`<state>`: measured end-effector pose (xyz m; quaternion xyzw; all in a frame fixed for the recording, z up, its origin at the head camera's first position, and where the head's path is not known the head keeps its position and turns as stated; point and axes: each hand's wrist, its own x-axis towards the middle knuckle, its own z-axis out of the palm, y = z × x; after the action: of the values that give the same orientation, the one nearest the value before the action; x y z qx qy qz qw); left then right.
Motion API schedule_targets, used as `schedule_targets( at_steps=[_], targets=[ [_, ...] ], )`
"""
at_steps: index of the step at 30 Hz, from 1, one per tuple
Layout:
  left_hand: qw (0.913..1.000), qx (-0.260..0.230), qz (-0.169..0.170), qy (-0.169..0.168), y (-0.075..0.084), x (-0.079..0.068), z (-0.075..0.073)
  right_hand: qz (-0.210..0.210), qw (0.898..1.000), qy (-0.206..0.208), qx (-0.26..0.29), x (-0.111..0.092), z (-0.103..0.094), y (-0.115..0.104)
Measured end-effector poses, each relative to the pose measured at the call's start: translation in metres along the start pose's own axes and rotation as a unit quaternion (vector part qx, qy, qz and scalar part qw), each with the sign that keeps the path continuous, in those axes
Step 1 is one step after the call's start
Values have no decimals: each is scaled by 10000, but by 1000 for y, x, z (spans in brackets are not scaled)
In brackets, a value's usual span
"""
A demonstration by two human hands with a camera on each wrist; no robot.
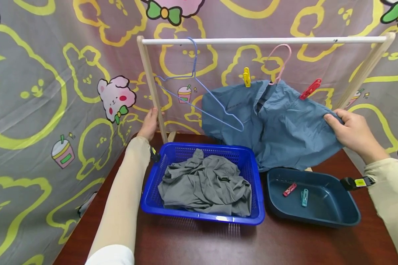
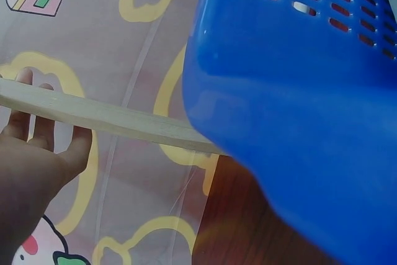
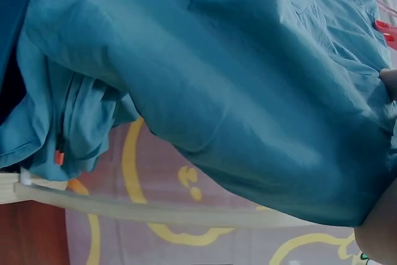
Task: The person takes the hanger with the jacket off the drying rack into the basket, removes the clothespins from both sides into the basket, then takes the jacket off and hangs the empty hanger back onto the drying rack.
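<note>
A blue-grey jacket [image 1: 292, 129] hangs from a pink hanger [image 1: 281, 66] on the white rail of a clothes rack. A yellow clothespin [image 1: 247, 77] clips one shoulder and a red clothespin [image 1: 310, 89] the other. At the right, my right hand [image 1: 355, 132] pinches the end of the jacket's sleeve, pulling it outward; the sleeve fills much of the right wrist view. My left hand [image 1: 149, 125] holds the rack's left wooden post [image 2: 111, 116], with fingers passing behind it. Left of the jacket, a bare blue hanger [image 1: 195, 75] hangs from the rail.
A blue plastic basket [image 1: 202, 218] holding a crumpled grey garment [image 1: 205, 186] stands in front of the rack. Right of it, a dark blue tub [image 1: 318, 218] holds a red clothespin [image 1: 290, 190] and a teal clothespin [image 1: 304, 197]. Patterned cloth hangs behind and at the left.
</note>
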<state>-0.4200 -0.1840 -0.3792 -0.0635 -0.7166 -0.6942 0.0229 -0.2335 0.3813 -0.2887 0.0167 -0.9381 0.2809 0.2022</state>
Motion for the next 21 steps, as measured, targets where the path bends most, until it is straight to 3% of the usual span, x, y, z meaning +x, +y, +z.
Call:
schedule_targets(
  at_steps=[14,21],
  targets=[
    [9998,194,17,-23,1,2,0,-98,9996,-263,-12,-17,8,23],
    [9996,247,-82,-107,2,-1,-2,-537,9981,-285,-130,-25,12,34]
  ],
)
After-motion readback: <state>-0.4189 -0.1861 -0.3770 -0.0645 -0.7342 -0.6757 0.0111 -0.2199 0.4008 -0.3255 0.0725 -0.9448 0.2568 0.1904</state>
